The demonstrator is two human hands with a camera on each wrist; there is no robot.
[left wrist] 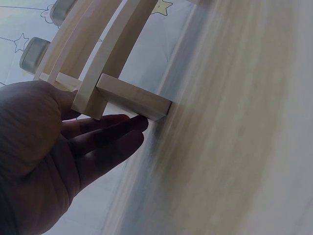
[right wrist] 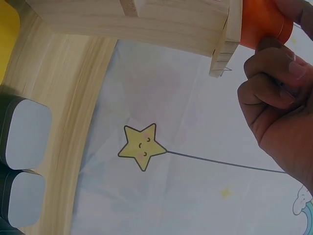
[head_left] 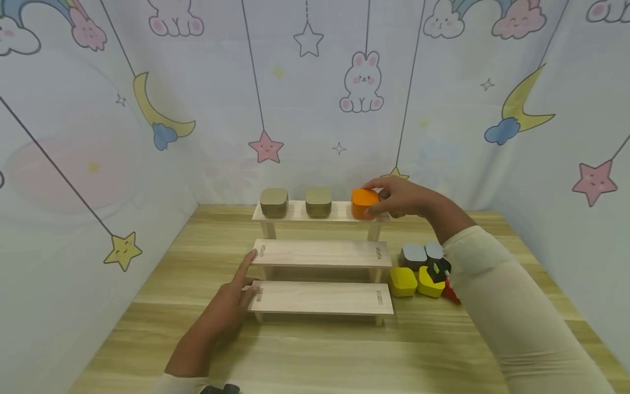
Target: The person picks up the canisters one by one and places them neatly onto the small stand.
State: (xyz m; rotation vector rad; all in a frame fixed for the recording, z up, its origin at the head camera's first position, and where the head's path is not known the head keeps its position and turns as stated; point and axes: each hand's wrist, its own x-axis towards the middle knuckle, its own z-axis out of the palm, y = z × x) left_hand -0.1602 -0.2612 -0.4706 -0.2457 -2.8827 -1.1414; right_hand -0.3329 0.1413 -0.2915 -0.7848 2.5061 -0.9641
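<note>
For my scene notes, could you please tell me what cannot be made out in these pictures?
Red object: head view, partly hidden by the right sleeve and black wrist device; full shape unclear.
Orange block: right wrist view, cut off by the top edge, partly covered by the right hand.
Upper olive block: left wrist view, cut off by the top edge.

Wooden shelf point(left wrist: 115, 54): eleven o'clock.
Left hand point(left wrist: 58, 142): eight o'clock, fingers point(left wrist: 107, 152) extended beside the shelf's leg point(left wrist: 134, 95).
Two blocks point(left wrist: 34, 55): ten and eleven o'clock, on the shelf.
Table point(left wrist: 234, 117): three o'clock.
</note>
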